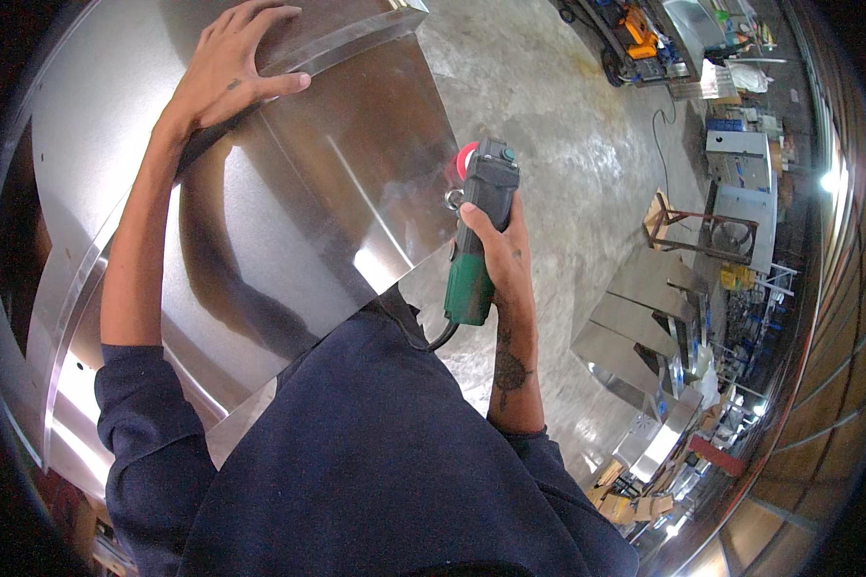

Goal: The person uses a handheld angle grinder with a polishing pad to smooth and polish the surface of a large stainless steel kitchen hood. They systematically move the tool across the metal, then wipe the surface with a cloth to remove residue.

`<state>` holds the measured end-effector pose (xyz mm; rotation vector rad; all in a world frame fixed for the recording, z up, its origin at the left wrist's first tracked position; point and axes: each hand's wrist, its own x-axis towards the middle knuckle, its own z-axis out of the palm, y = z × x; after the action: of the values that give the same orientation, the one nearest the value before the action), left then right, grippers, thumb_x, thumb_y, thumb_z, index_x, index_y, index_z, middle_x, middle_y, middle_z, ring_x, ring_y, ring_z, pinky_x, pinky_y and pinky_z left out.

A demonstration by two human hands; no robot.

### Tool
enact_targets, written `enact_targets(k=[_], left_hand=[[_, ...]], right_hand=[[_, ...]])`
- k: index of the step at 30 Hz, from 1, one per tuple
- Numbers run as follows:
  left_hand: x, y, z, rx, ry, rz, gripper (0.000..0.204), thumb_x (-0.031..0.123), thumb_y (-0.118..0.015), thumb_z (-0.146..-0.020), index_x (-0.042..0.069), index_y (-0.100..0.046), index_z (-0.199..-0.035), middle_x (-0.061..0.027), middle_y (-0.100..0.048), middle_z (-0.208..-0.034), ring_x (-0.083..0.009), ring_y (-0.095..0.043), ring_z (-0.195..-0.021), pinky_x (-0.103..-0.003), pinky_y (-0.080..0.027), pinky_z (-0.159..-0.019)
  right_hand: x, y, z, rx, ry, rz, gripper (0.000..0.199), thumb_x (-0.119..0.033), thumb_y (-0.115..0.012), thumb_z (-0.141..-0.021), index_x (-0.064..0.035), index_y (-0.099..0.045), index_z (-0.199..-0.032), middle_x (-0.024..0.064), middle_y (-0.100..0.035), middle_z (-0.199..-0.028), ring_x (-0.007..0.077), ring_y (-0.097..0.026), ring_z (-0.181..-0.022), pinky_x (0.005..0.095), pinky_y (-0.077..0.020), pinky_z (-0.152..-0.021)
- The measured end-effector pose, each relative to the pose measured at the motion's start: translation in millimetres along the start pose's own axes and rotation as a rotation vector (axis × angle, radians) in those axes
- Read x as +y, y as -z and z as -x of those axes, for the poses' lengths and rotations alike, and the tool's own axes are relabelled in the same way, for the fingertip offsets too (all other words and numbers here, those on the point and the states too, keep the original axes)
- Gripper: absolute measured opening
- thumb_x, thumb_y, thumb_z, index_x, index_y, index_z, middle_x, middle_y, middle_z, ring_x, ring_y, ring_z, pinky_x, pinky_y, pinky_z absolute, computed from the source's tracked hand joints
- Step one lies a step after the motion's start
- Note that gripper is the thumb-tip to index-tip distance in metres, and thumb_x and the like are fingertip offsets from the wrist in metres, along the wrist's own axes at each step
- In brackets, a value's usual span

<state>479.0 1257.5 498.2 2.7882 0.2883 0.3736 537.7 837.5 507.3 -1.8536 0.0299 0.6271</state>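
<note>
Item: large polished sheet-metal piece point(289, 202), angled panels with folded edges, filling the left and centre of the head view. Surface bright and reflective, carrying a dark reflection of the arm above it.

Left hand point(229, 69): laid flat, fingers spread, on the upper folded edge of the sheet-metal piece, near the top of the view. Palm pressed to the metal; nothing is enclosed in the hand. Forearm bare, dark blue sleeve pushed above the elbow.

Right hand point(498, 252): wrapped closed around the body of a handheld power tool point(479, 231), thumb along its near side. Tool has a green lower handle, a dark upper housing and a cable leaving its bottom end. Its red disc point(466, 159) sits at the right-hand edge of the sheet-metal piece; whether it actually touches the metal cannot be told, as the edge hides part of it.

Surroundings: grey concrete floor point(548, 106) below and to the right. Further bent steel panels point(645, 317) stand well apart on the floor at right. A small wooden and metal frame stand point(688, 226) lies beyond them. Benches and equipment line the far wall at the top right, too small to itemise.
</note>
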Motion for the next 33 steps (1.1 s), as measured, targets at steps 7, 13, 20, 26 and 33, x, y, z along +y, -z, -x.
enact_targets(k=[7, 13, 20, 26, 33], left_hand=[[8.9, 0.6, 11.7, 0.015, 0.024, -0.016, 0.095, 0.063, -0.078, -0.080, 0.016, -0.055, -0.159, -0.0134, -0.045, -0.170, -0.0375, -0.036, -0.160, -0.055, -0.025, -0.133], [12.8, 4.2, 15.4, 0.018, -0.019, -0.002, 0.093, 0.062, -0.079, -0.079, 0.017, -0.056, -0.158, -0.0132, -0.046, -0.169, -0.0375, -0.037, -0.159, -0.055, -0.026, -0.133], [24.5, 6.3, 24.6, 0.018, 0.025, 0.012, 0.092, 0.057, -0.083, -0.078, 0.017, -0.057, -0.157, -0.0132, -0.047, -0.168, -0.0373, -0.038, -0.159, -0.055, -0.027, -0.133], [29.3, 10.1, 29.8, 0.018, 0.015, 0.035, 0.092, 0.055, -0.085, -0.077, 0.015, -0.058, -0.156, -0.0122, -0.047, -0.168, -0.0368, -0.038, -0.159, -0.055, -0.026, -0.133], [35.3, 10.9, 35.0, 0.030, 0.037, 0.047, 0.093, 0.057, -0.084, -0.077, 0.015, -0.058, -0.156, -0.0121, -0.048, -0.167, -0.0361, -0.038, -0.158, -0.055, -0.026, -0.133]], right_hand=[[-11.2, -0.3, 5.0, -0.029, -0.040, -0.004, 0.074, -0.029, -0.081, -0.092, -0.0074, -0.050, -0.155, 0.0110, -0.068, -0.124, 0.0222, -0.068, -0.103, 0.0390, -0.0580, -0.086], [5.9, 5.9, -5.1, -0.041, 0.115, 0.002, 0.065, -0.024, -0.081, -0.095, -0.0060, -0.051, -0.150, 0.0110, -0.068, -0.110, 0.0192, -0.070, -0.077, 0.0348, -0.0608, -0.065], [-0.6, 1.7, -2.3, -0.057, 0.096, -0.013, 0.060, -0.023, -0.081, -0.096, -0.0055, -0.052, -0.146, 0.0099, -0.068, -0.104, 0.0182, -0.071, -0.070, 0.0337, -0.0601, -0.059], [-16.4, 0.0, 5.8, -0.084, 0.038, -0.005, 0.074, -0.027, -0.082, -0.093, -0.0086, -0.048, -0.156, 0.0089, -0.067, -0.113, 0.0188, -0.068, -0.088, 0.0363, -0.0597, -0.072], [-29.6, -3.8, 7.5, -0.117, 0.028, -0.022, 0.074, -0.026, -0.082, -0.093, -0.0083, -0.047, -0.156, 0.0094, -0.066, -0.113, 0.0186, -0.069, -0.082, 0.0361, -0.0610, -0.065]])
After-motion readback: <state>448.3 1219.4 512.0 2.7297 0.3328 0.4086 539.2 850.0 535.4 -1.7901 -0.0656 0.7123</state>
